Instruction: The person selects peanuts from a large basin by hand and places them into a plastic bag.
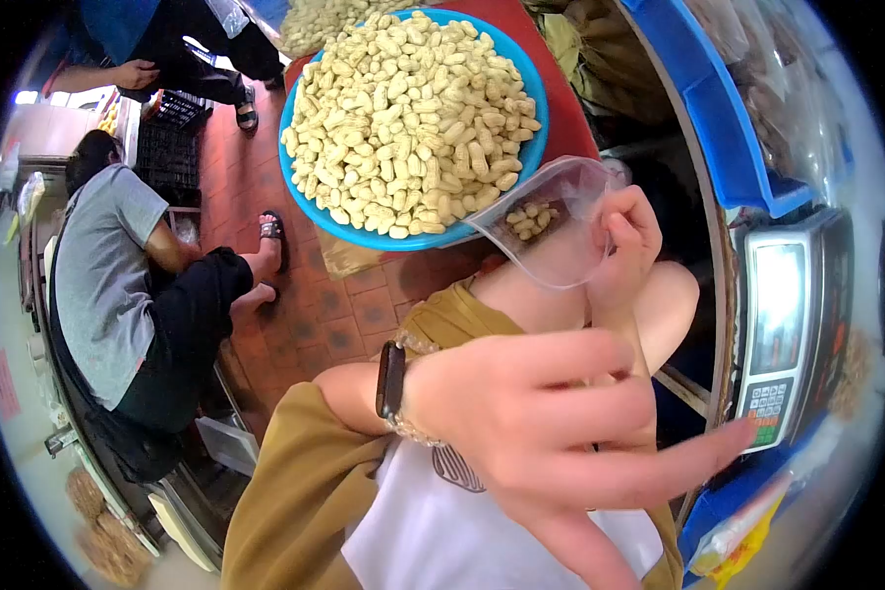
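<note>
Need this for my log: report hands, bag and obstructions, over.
Right hand on clear bag, few peanuts inside. Left hand open, finger at scale's keypad, contact unclear. Left hand partly blocks view of right forearm.

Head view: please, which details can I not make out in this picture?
- Scale display: any figures are washed out by glare.
- Keypad: key labels are too small; I cannot tell if the left hand's fingertip touches it.
- Right forearm: partly hidden behind the left hand.
- Peanuts deeper in the blue basin: covered by those on top.
- Standing person: head cut off by the upper edge.
</note>
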Demonstrator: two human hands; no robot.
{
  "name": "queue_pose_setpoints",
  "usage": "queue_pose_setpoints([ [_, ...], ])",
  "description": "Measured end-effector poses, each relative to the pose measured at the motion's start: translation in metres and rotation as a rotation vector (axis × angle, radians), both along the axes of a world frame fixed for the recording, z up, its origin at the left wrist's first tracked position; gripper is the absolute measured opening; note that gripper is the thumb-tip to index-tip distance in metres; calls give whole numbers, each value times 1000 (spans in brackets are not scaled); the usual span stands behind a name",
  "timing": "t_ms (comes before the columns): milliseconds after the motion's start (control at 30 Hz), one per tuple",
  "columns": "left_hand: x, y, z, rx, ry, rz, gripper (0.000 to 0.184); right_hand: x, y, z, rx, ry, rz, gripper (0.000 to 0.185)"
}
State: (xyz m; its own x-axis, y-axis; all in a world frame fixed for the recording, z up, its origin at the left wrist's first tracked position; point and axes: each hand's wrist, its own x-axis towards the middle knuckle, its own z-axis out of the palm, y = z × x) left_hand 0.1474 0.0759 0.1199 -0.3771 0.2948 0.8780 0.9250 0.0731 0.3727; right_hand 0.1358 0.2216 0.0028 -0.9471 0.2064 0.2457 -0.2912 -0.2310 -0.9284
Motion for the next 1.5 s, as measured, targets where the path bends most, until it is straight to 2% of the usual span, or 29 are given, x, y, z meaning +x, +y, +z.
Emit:
queue_pose_setpoints([
  [233,5,-2,-6,43,92,91,41,-1,-2,-1,10,18,5,19],
  [367,6,-11,-3,-7,142,-98,38,-2,0,-2,27,10,28,22],
  [400,-4,-10,-5,24,232,-138,39,-2,0,-2,34,5,30,22],
  [467,-10,-11,-11,29,242,-115,43,-1,0,-3,21,-14,23,22],
  [600,-9,-34,-57,-90,-53,138,45,0,0,-1,26,-45,8,23],
  [700,-40,-62,-44,-596,-212,508,67,0,-1,5,106,-66,-6,21],
  [733,-57,-73,-69,-598,-245,724,72,0,-2,5,107,-65,-6,21],
  [800,-85,-93,-103,-587,-346,908,78,1,-2,3,109,-65,-5,21],
  [867,-102,-98,-116,-634,-437,1017,89,-1,-1,-2,46,-12,29,21],
  [967,-120,-86,-123,-731,-530,1031,88,-1,-1,-4,5,4,57,21],
  [1133,-141,-86,-138,-613,-480,1019,60,-1,1,-6,31,-1,56,22],
  [1267,-142,-87,-133,-608,-510,1036,49,0,1,-7,37,4,74,23],
  [1400,-151,-109,-131,-565,-549,924,40,3,-1,-1,54,-26,88,22],
  [1500,-150,-116,-135,-604,-459,911,36,3,-1,-3,72,-5,88,21],
])
